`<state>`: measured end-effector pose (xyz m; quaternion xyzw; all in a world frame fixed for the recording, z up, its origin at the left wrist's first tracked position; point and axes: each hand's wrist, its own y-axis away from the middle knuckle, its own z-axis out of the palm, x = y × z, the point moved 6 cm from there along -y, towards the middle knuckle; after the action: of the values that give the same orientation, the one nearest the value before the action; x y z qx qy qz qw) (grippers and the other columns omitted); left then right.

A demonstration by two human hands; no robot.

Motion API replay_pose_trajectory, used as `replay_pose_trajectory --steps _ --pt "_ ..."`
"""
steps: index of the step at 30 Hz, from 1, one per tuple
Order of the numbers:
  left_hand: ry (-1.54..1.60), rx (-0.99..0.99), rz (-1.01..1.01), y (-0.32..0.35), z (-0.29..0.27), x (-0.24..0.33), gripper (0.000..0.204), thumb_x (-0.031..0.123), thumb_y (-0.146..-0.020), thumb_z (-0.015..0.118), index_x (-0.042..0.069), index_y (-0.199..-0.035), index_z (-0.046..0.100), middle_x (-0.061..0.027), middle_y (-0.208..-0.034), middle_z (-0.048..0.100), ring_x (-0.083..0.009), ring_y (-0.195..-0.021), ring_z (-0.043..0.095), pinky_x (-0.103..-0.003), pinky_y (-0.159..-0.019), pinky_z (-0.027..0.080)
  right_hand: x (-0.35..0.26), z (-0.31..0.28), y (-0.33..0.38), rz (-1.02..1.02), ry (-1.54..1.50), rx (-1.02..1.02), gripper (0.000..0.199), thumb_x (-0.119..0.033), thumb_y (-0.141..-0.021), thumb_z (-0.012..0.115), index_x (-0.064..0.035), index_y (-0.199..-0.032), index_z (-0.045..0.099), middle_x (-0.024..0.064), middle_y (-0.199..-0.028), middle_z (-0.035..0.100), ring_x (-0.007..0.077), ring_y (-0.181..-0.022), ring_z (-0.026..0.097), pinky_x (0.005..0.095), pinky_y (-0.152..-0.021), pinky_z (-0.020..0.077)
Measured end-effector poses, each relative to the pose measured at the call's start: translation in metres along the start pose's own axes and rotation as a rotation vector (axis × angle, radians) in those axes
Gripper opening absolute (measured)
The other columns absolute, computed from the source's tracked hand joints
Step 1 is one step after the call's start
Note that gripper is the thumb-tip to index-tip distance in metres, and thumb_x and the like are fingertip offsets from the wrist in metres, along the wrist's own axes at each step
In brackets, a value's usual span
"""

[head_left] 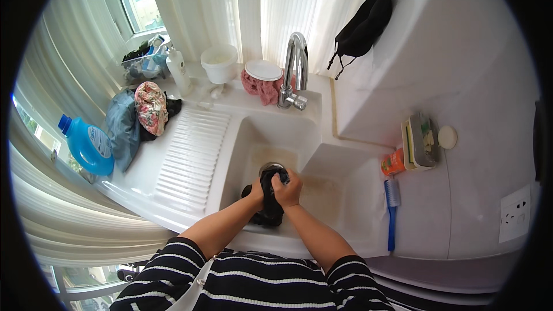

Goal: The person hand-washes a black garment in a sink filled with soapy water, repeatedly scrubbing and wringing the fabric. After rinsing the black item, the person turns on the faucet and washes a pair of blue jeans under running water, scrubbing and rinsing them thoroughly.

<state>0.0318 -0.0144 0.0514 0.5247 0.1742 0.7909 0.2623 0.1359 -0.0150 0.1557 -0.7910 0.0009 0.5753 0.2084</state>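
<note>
Both hands are low in the white sink basin (233, 178), closed on a bunched black cloth (268, 210) that looks wet. My right hand (288, 189) grips its upper part, fist curled and thumb on top. On the other side, my left hand (257, 194) holds the cloth from the left; its fingers are mostly hidden behind the fabric. Part of the cloth hangs below my hands toward the basin's near wall. Just beyond them shows the round metal drain (272, 166). What kind of garment the cloth is cannot be made out.
A chrome faucet (295, 66) rises behind the basin. Left are a ribbed washboard (193, 158), a blue detergent bottle (89, 147) and piled cloths (124, 124). A pump bottle (178, 72) and white tub (219, 69) stand behind. Right lies a blue brush (392, 213); a black mask (366, 23) hangs above.
</note>
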Motion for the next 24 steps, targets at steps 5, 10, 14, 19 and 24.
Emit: replay_pose_trajectory --steps 5,10,14,19,24 --pt "-1.033 0.004 0.191 -0.018 -0.003 -0.016 0.045 0.04 -0.084 0.055 -0.002 -0.099 0.062 -0.0194 -0.092 0.066 -0.0306 -0.089 0.063 -0.039 -0.077 0.047 0.029 -0.036 -0.015 0.122 0.078 -0.293 0.027 -0.023 -0.069 0.062 0.001 -0.082 0.062 0.018 -0.07 0.061 0.0266 -0.062 0.059 0.0349 -0.062 0.0468" --pt "-0.971 0.243 0.249 0.01 -0.005 0.034 0.051 0.045 -0.082 0.062 0.0 -0.106 0.058 -0.018 -0.102 0.063 -0.0286 -0.097 0.06 -0.035 -0.084 0.046 0.077 -0.092 -0.039 0.386 0.903 -0.711 0.062 -0.034 -0.068 0.068 -0.0056 -0.12 0.051 0.0193 -0.121 0.051 0.0326 -0.112 0.05 0.0483 -0.092 0.0391" --pt "-1.184 0.236 0.195 0.005 -0.02 0.041 0.056 0.043 -0.078 0.066 0.001 -0.113 0.057 -0.0186 -0.111 0.06 -0.031 -0.105 0.057 -0.036 -0.089 0.044 0.067 -0.063 -0.014 0.021 1.223 -1.063 0.091 -0.039 -0.067 0.075 -0.0142 -0.14 0.027 0.0129 -0.147 0.018 0.0324 -0.134 0.021 0.0596 -0.104 0.0195" --pt "-1.231 0.16 0.145 0.009 -0.018 0.035 0.058 0.042 -0.076 0.068 0.002 -0.116 0.055 -0.0181 -0.114 0.059 -0.0305 -0.107 0.056 -0.036 -0.091 0.044 0.115 -0.015 0.015 -0.082 1.176 -0.975 0.088 -0.024 -0.071 0.072 -0.0144 -0.142 0.022 0.0133 -0.137 0.037 0.0327 -0.127 0.033 0.0596 -0.106 0.0184" --pt "-1.065 0.18 0.09 0.027 -0.036 0.045 0.061 0.042 -0.078 0.067 0.003 -0.123 0.052 -0.0173 -0.117 0.057 -0.0299 -0.11 0.055 -0.035 -0.093 0.043 0.132 -0.02 0.005 0.047 0.987 -0.886 0.03 -0.013 -0.068 0.066 -0.0075 -0.096 0.061 0.0121 -0.095 0.063 0.0318 -0.097 0.057 0.05 -0.097 0.0336"
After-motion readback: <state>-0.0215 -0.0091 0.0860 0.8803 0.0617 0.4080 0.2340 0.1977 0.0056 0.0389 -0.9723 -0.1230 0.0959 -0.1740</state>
